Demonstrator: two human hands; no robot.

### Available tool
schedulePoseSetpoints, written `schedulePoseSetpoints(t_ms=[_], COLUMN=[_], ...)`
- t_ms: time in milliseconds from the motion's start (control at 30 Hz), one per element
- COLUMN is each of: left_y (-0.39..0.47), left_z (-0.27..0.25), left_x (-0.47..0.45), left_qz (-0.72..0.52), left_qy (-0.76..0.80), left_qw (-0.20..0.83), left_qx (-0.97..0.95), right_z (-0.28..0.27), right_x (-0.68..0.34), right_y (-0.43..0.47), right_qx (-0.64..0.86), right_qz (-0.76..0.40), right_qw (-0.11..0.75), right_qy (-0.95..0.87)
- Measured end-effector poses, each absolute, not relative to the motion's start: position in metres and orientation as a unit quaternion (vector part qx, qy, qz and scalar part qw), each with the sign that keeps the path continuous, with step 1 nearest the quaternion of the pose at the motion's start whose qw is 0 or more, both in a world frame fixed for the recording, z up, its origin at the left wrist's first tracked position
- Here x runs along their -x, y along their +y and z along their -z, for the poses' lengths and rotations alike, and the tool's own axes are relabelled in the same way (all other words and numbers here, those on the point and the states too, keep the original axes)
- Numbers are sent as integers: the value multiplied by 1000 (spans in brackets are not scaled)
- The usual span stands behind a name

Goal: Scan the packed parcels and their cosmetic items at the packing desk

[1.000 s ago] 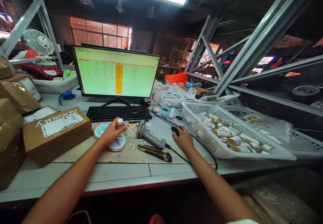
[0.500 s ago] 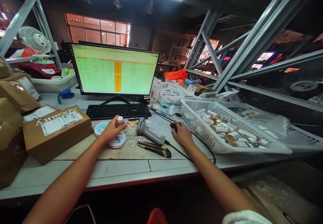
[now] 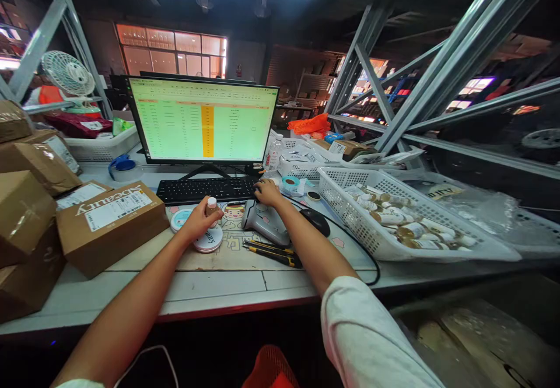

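My left hand [image 3: 198, 221] is closed around a small amber bottle [image 3: 212, 202] with a white cap, held upright above the desk. Beneath it lie a round white tin [image 3: 209, 241] with dark lettering and a second one with a blue label [image 3: 180, 219]. My right hand [image 3: 268, 193] rests on the right end of the black keyboard [image 3: 196, 190], fingers extended over the keys and holding nothing. Under that forearm is a grey barcode scanner [image 3: 262, 222]. A black mouse [image 3: 315, 222] sits to its right, and yellow-black utility knives [image 3: 273, 254] lie nearer the front edge.
A monitor [image 3: 175, 119] showing a spreadsheet stands behind the keyboard. Cardboard boxes [image 3: 111, 230] are stacked at the left. On the right, a white perforated basket [image 3: 350, 233] holds many small bottles. A tape roll [image 3: 290, 184] and a plastic bottle [image 3: 274, 153] stand near the monitor.
My right hand has let go of the mouse and moved left and forward onto the keyboard. My left hand still grips the bottle in about the same spot.
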State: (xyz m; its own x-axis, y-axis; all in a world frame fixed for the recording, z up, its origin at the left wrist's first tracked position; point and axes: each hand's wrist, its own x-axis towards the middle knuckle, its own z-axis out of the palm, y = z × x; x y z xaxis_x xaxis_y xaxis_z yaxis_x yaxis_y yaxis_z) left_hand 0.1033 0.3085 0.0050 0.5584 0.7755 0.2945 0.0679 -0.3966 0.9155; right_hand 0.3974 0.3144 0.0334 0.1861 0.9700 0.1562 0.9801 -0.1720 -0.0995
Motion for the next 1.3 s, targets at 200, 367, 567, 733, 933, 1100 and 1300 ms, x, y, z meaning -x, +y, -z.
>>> schedulePoseSetpoints(t_ms=[200, 367, 567, 733, 933, 1100, 1300], left_y=[308, 310, 309, 309, 313, 313, 309], left_z=[-4, -1, 0, 2, 5, 4, 0], left_x=[-104, -104, -106, -105, -106, -106, -107], left_qz=[-381, -391, -394, -391, -394, -393, -392], left_qy=[291, 293, 294, 288, 276, 275, 293], left_qw=[455, 462, 458, 456, 457, 461, 454], left_qx=[-750, -740, -740, -746, -748, -746, -744], right_z=[-36, -28, 21, 22, 10, 36, 48], right_x=[-412, -476, -522, -514, -492, -497, -507], right_y=[304, 229, 159, 165, 197, 210, 214], right_qx=[773, 787, 781, 751, 746, 757, 739], right_qz=[35, 109, 101, 133, 133, 128, 147], right_qw=[95, 138, 163, 229, 199, 202, 223], right_qy=[-626, -591, -594, -605, -621, -608, -618])
